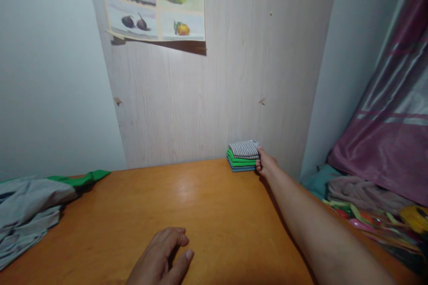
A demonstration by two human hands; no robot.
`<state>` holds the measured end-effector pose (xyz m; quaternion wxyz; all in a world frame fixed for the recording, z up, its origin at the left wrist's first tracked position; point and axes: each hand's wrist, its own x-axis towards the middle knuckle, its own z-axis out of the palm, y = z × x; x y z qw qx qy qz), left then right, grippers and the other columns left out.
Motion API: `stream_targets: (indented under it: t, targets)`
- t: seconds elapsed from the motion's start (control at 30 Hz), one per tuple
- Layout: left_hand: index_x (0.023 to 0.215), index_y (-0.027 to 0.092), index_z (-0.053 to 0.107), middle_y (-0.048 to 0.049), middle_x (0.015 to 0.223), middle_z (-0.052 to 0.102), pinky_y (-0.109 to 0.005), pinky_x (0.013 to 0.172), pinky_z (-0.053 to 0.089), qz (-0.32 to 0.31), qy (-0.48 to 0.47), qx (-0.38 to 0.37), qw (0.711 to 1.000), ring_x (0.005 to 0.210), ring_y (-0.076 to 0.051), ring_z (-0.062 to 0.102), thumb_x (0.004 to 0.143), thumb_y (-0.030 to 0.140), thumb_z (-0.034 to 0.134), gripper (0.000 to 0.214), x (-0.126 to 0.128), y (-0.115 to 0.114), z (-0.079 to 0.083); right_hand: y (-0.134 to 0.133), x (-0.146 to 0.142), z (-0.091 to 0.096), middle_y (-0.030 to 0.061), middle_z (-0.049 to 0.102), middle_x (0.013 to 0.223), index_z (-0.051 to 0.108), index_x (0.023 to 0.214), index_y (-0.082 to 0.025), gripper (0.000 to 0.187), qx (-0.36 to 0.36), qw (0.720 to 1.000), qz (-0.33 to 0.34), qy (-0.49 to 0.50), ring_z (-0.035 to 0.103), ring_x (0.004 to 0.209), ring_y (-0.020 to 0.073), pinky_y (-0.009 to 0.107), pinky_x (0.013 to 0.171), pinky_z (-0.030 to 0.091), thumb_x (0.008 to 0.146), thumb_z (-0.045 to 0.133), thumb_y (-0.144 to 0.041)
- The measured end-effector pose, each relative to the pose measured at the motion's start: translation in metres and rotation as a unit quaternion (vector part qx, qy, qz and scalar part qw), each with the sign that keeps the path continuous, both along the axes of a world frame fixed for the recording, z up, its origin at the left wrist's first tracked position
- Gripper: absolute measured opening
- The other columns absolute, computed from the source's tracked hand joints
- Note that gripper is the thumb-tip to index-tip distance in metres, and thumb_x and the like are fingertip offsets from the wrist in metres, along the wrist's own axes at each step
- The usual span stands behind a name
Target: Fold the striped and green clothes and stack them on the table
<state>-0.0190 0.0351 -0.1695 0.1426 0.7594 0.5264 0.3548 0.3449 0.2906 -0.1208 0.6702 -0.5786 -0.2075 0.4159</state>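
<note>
- what could slip?
- cloth layers, perhaps: the right hand (264,161) grips one side of the striped, green and blue folded-cloth stack (242,156) on the orange wooden table (187,200). the left hand (163,254), loosely open, supports nothing.

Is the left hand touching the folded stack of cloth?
No, only the right hand touches the folded stack; the left hand is apart from it, nearer the camera.

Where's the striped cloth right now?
In the head view, right of centre, the striped cloth tops the folded stack at the far edge of the table, the right hand gripping its right side.
</note>
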Motion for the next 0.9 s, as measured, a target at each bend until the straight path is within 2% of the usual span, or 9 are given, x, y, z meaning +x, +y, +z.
stream_targets:
  t: [0.23, 0.4, 0.53, 0.63, 0.7, 0.8, 0.9]
  targets:
    - [0.093, 0.026, 0.068, -0.0074, 0.108, 0.071, -0.040, 0.094, 0.054, -0.004, 0.002, -0.006, 1.000, 0.108, -0.027, 0.065, 0.090, 0.047, 0.058, 0.023, 0.001, 0.000, 0.004, 0.007, -0.010, 0.016, -0.0068, 0.048, 0.044, 0.053, 0.074, -0.018, 0.023, -0.017, 1.000, -0.020, -0.010, 0.041, 0.033, 0.0063, 0.013, 0.030, 0.031, 0.084, 0.071, -0.027]
    - [0.092, 0.025, 0.067, -0.0075, 0.104, 0.070, -0.039, 0.091, 0.054, -0.006, 0.010, 0.006, 1.000, 0.104, -0.026, 0.065, 0.091, 0.045, 0.056, 0.023, 0.002, 0.001, 0.003, -0.001, -0.027, 0.026, -0.0068, 0.052, 0.048, 0.054, 0.075, -0.019, 0.022, 0.039, 0.998, -0.043, -0.014, 0.045, 0.037, 0.0062, 0.013, 0.032, 0.033, 0.081, 0.071, -0.031]
    - [0.092, 0.024, 0.067, -0.0078, 0.106, 0.069, -0.038, 0.091, 0.053, -0.010, 0.015, -0.004, 1.000, 0.104, -0.026, 0.064, 0.091, 0.044, 0.056, 0.023, 0.002, 0.001, 0.005, -0.022, -0.049, 0.032, -0.0071, 0.056, 0.054, 0.055, 0.081, -0.021, 0.020, 0.083, 0.996, -0.031, 0.009, 0.053, 0.046, 0.0074, 0.012, 0.039, 0.041, 0.081, 0.070, -0.033]
    - [0.092, 0.023, 0.066, -0.0075, 0.104, 0.068, -0.038, 0.092, 0.051, -0.017, -0.009, -0.017, 1.000, 0.104, -0.025, 0.063, 0.092, 0.043, 0.055, 0.023, 0.003, 0.000, 0.007, -0.046, -0.066, 0.038, -0.0061, 0.062, 0.065, 0.056, 0.088, -0.023, 0.012, 0.107, 0.993, 0.011, 0.044, 0.061, 0.059, 0.0093, 0.016, 0.053, 0.053, 0.083, 0.066, -0.027]
    - [0.092, 0.022, 0.066, -0.0066, 0.100, 0.068, -0.037, 0.089, 0.051, -0.024, -0.051, -0.028, 0.998, 0.099, -0.024, 0.063, 0.093, 0.045, 0.054, 0.025, 0.003, 0.001, 0.006, -0.063, -0.076, 0.042, -0.0049, 0.064, 0.070, 0.056, 0.091, -0.023, 0.010, 0.119, 0.989, 0.051, 0.066, 0.064, 0.065, 0.0107, 0.021, 0.062, 0.058, 0.084, 0.062, -0.022]
    - [0.096, 0.020, 0.066, -0.0056, 0.093, 0.068, -0.035, 0.083, 0.052, -0.017, -0.159, -0.052, 0.986, 0.091, -0.023, 0.064, 0.093, 0.050, 0.055, 0.032, 0.003, 0.006, 0.003, -0.092, -0.092, 0.046, -0.0014, 0.066, 0.073, 0.057, 0.092, -0.021, 0.009, 0.129, 0.980, 0.122, 0.090, 0.066, 0.069, 0.0127, 0.023, 0.067, 0.059, 0.084, 0.059, -0.017]
    - [0.100, 0.017, 0.066, -0.0053, 0.092, 0.068, -0.035, 0.084, 0.051, 0.012, -0.287, -0.077, 0.955, 0.091, -0.023, 0.064, 0.090, 0.058, 0.057, 0.042, 0.002, 0.012, 0.004, -0.120, -0.108, 0.047, 0.0038, 0.069, 0.077, 0.060, 0.090, -0.017, 0.010, 0.120, 0.969, 0.192, 0.103, 0.068, 0.072, 0.0156, 0.026, 0.070, 0.059, 0.081, 0.057, -0.014]
